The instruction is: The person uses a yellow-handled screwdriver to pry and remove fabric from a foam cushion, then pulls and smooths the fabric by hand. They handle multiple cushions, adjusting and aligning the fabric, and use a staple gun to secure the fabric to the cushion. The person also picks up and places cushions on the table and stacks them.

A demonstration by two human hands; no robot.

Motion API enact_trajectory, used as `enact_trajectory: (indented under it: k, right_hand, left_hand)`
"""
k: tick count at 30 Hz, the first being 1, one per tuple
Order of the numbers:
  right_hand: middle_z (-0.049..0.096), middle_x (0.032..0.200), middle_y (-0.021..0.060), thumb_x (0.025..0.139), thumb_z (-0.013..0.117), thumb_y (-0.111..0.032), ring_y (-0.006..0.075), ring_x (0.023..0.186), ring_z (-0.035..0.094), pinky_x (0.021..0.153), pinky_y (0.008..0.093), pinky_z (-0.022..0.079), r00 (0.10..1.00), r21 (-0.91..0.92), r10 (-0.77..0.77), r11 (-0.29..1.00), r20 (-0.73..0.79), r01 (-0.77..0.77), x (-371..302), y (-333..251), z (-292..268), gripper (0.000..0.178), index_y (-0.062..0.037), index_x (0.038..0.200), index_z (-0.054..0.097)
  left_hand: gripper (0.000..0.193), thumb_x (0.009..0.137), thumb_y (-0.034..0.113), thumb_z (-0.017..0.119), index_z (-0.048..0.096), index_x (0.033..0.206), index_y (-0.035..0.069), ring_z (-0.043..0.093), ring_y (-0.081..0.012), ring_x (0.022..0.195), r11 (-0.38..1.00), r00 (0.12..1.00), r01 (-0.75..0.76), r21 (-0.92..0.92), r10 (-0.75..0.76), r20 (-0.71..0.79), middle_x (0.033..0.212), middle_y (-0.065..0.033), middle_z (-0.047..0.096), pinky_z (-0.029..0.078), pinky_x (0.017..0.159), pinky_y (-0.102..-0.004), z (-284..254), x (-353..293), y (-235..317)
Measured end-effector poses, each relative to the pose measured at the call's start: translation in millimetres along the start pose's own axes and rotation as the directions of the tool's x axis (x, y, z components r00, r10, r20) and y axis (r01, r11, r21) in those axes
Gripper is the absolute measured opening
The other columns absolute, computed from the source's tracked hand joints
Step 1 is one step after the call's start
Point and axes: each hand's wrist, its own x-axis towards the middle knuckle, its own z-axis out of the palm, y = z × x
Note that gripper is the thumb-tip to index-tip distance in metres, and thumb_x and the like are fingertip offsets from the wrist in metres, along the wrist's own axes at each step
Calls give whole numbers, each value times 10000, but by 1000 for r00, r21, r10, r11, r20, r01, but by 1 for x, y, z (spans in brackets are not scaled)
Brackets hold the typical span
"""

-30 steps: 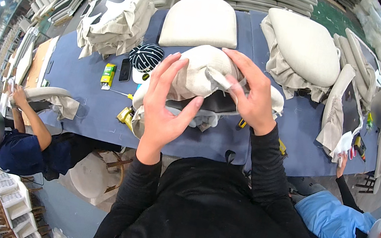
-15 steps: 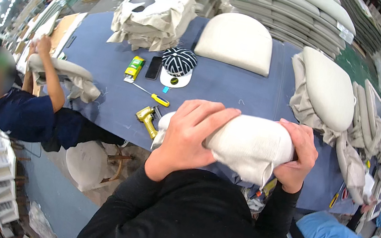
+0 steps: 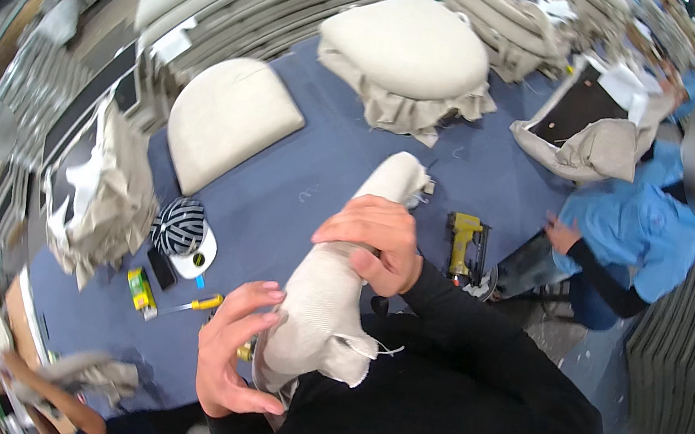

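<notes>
A beige fabric-covered seat cushion (image 3: 313, 312) stands on edge close against my body, running from lower left to upper right. My left hand (image 3: 237, 355) cups its near end, fingers on the far side and thumb on the near side. Over its upper edge my right hand (image 3: 376, 238) is wrapped, thumb pressed on the fabric. A loose flap of cloth (image 3: 349, 357) with a stray thread hangs from the side facing me. The cushion's underside is hidden.
A yellow staple gun (image 3: 464, 248) lies to the right. Leftward are a screwdriver (image 3: 206, 302), phone (image 3: 161, 269), striped cap (image 3: 179, 227) and green-yellow box (image 3: 141, 288). Finished cushions (image 3: 235, 120) and loose covers (image 3: 99, 189) ring the blue table. A person in blue (image 3: 631, 228) is at the right.
My view has swung to the right, bringing the person in blue and a staple gun closer into sight. The cushion now slants, its loose flap toward me; both hands remain on it.
</notes>
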Motion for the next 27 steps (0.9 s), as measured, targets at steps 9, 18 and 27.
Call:
enact_trajectory:
  k: [9, 18, 27]
  right_hand:
    - [803, 930, 110, 992, 679, -108, 271, 821, 748, 783, 381, 580, 985, 175, 165, 972, -47, -155, 22, 18, 12, 149, -25, 1000, 803]
    - [829, 1032, 133, 1017, 730, -335, 257, 941, 804, 876, 371, 612, 603, -144, 764, 639, 228, -755, 34, 217, -32, 322, -66, 1179, 804]
    - [674, 1418, 284, 951, 743, -613, 432, 1329, 645, 1128, 454, 504, 583, -342, 719, 694, 379, -634, 33, 491, 80, 815, -10, 1483, 607]
  left_hand:
    - [793, 638, 423, 1034, 737, 1242, 3, 701, -430, 1224, 1000, 997, 18, -19, -17, 69, 1157, -178, 785, 437, 1163, -637, -5, 62, -23]
    - [758, 792, 456, 948, 648, 1372, 70, 714, -300, 1022, 837, 998, -55, -545, 39, -42, 963, -101, 788, 399, 1138, -617, -88, -32, -82]
    - [160, 972, 285, 850, 740, 1069, 221, 683, -195, 860, 647, 890, -22, -762, -334, -309, 860, 7, 719, 332, 1203, -557, -62, -19, -62]
